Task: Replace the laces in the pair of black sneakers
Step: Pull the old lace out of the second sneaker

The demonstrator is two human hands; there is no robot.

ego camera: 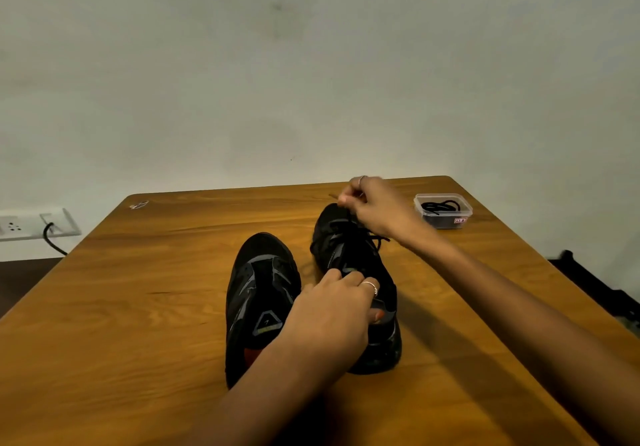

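Here the lace (349, 218) rises from the right sneaker (349, 255), pinched between right-hand fingers (346, 199).

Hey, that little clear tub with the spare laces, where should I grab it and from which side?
Grip the clear tub by its two short side walls, coming from above. It stands upright and open-topped near the table's far right corner. The right hand is nearest, but it's pinching the old lace just now.
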